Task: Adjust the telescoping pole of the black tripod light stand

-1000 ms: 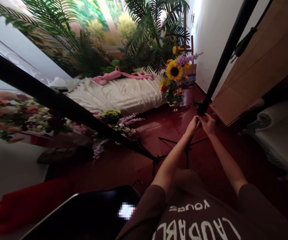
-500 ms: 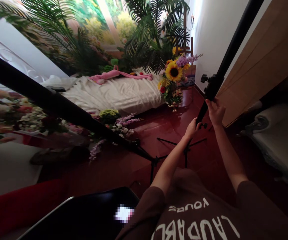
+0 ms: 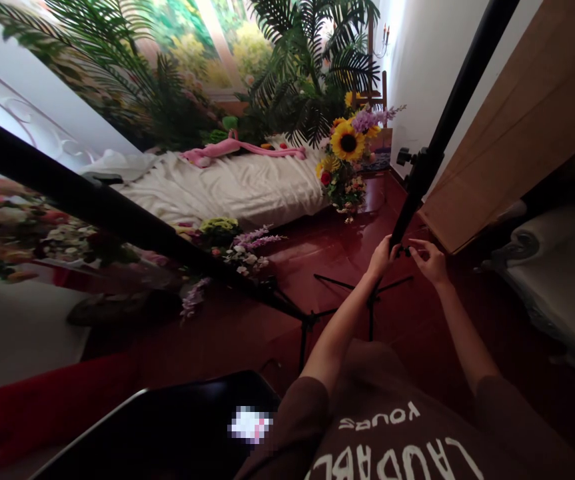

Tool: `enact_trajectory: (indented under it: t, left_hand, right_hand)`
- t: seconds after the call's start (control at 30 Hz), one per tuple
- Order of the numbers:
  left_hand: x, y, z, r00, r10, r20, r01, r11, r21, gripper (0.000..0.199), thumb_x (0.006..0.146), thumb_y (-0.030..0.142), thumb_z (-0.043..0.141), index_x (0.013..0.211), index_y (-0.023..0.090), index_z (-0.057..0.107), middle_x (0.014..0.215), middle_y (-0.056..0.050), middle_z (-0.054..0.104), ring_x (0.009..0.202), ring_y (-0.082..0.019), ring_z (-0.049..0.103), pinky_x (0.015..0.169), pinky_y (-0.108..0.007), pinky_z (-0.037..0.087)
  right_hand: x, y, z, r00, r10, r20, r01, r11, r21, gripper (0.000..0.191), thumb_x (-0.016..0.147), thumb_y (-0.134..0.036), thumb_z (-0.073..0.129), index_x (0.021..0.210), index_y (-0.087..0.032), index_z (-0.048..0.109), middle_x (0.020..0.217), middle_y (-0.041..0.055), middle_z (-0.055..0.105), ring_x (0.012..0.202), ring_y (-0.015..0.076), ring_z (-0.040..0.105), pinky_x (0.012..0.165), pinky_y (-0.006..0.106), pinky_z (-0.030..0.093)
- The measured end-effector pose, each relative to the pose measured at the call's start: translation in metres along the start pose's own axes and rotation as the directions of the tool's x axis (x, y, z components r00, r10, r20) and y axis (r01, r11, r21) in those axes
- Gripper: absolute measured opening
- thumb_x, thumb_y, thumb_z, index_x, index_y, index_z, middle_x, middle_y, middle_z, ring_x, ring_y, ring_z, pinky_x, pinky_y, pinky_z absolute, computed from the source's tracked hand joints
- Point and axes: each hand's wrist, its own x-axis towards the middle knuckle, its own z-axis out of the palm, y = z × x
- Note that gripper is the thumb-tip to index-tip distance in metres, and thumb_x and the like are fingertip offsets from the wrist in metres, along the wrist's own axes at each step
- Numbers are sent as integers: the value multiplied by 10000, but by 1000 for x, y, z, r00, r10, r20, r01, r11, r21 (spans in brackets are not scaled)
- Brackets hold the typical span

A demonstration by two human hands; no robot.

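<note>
A black telescopic light stand (image 3: 401, 227) leans up to the right, with its tripod legs (image 3: 334, 283) spread on the floor. My left hand (image 3: 381, 259) is wrapped round its lower pole section. Just to the right, my right hand (image 3: 430, 261) has thumb and fingertips at the small black clamp knob (image 3: 404, 251) on the pole; the fingers partly cover it. Higher up, a second clamp knob (image 3: 405, 157) sticks out from the collar, untouched.
Another black stand pole (image 3: 132, 220) slants across the left. A dark screen (image 3: 167, 427) is close at bottom left. Behind are a cloth-covered bench (image 3: 267, 193) with a pink plush toy (image 3: 217, 152), sunflowers (image 3: 347, 141), and palms. A wooden board (image 3: 487, 153) and wrapped sofa (image 3: 557, 273) stand right.
My right hand has moved down the pole from beneath the upper collar to the lower knob. My left hand has stayed on the pole.
</note>
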Motion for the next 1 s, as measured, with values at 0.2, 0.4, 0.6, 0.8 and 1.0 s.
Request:
enact_trajectory:
  t: [0.2,0.4,0.6,0.8,1.0]
  left_hand:
    - [0,0,1,1000,-10,-15,11,999,38,347,975,376,456,1269,196,499,1027,-89,688,904,-172,663,873,-316,503]
    - [0,-2,1,1000,3,-28,-2,998,69,346,975,361,449,1272,189,492,1062,-102,676,927,-181,654,858,-312,500]
    - [-1,-1,3,1000,-5,-28,7,998,66,356,984,388,425,1268,181,481,1016,-91,678,846,-156,654,819,-288,502]
    - [-1,-3,7,997,0,-78,7,997,77,343,978,376,438,1262,187,475,1018,-94,675,831,-158,653,810,-295,506]
    - [0,-16,17,986,23,-163,-2,991,131,378,975,414,431,1265,176,477,1021,-117,669,881,-194,656,809,-315,500]
  right_hand:
    - [-15,14,4,996,75,47,-81,987,138,504,772,-413,746,1242,-262,638,1274,68,670,1089,238,660,873,381,582]
    - [-9,16,9,993,117,18,-118,973,199,486,720,-434,796,1150,-252,662,1179,84,708,1002,228,679,850,367,568]
    - [-1,24,14,981,192,15,-190,956,224,449,769,-532,726,1109,-246,657,901,56,745,790,205,686,779,347,550]
    - [12,31,31,905,419,77,-410,805,429,519,725,-602,711,1062,-220,609,621,-39,642,452,116,520,474,245,434]
    - [23,28,31,781,590,205,-591,593,547,317,741,-394,749,934,-218,570,598,-59,637,368,61,429,358,179,265]
